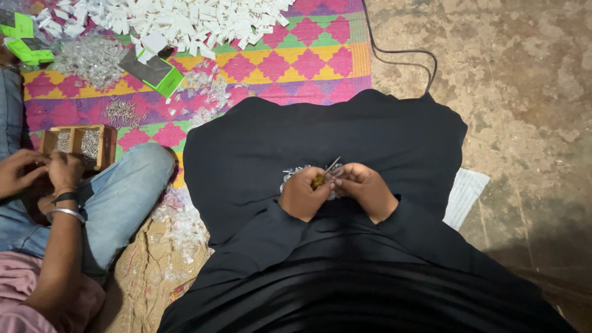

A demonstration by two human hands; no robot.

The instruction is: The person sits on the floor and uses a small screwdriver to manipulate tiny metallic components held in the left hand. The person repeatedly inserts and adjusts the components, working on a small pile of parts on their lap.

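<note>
Rough concrete floor (pixel 524 92), bright woven mat (pixel 296 61) on it. Far left: co-worker's hands (pixel 37 172) beside a small wooden tray (pixel 108 145) of metal bits; white plastic pieces (pixel 185 21) heaped at mat top. Centre, black-clothed lap (pixel 308 135): left hand (pixel 302 194) curled shut around a small yellowish part (pixel 319 180). Thin metal tool (pixel 332 166) rises up-right from between the hands, long axis diagonal. Right hand (pixel 367 188) pinched closed just beside, touching the left; which one grips the tool, cannot tell. Clear bits (pixel 293 171) under both.
</note>
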